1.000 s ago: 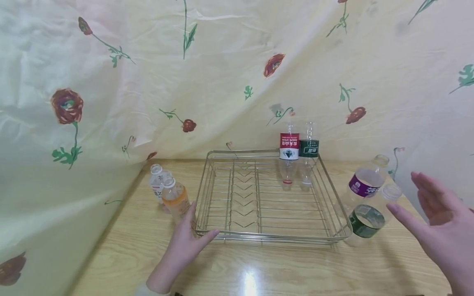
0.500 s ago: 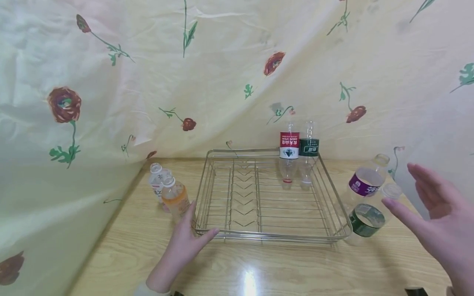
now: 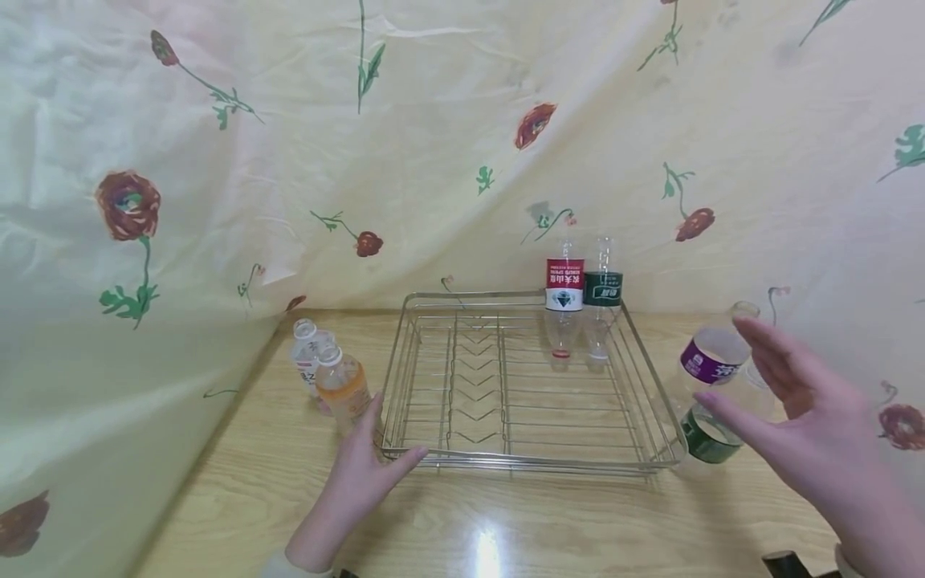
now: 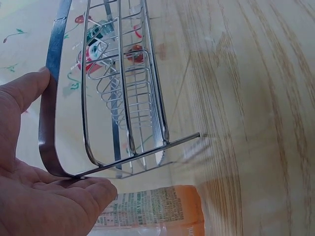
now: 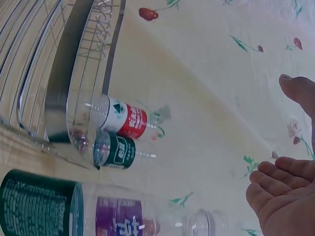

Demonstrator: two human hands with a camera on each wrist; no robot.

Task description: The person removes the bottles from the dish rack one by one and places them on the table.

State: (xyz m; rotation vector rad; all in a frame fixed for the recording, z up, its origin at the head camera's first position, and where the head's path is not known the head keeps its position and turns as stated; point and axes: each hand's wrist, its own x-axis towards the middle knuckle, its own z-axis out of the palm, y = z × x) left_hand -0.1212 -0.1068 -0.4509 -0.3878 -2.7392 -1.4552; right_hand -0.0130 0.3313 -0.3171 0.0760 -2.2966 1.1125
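Observation:
My left hand (image 3: 361,466) is at the near left corner of a wire dish rack (image 3: 545,463). Its thumb (image 4: 29,88) touches the rim in the left wrist view, with the fingers spread along the corner. An orange-labelled bottle (image 3: 343,393) stands right beside those fingers. My right hand (image 3: 817,425) is held in the air at the right, thumb and fingers apart and nothing between them. It partly covers a green-labelled bottle (image 3: 704,437) and a purple-labelled bottle (image 3: 701,361) to the right of the rack.
Inside the rack's far right corner, a red-labelled bottle (image 3: 564,285) and another green-labelled bottle (image 3: 603,289) stand upside down. A clear bottle with a printed label (image 3: 307,357) stands behind the orange one. Flower-patterned cloth (image 3: 433,160) hangs behind the wooden table (image 3: 578,530).
My right hand has moved left, in front of the two bottles on the right. The left hand stays at the rack corner, and the rack and bottles have not moved.

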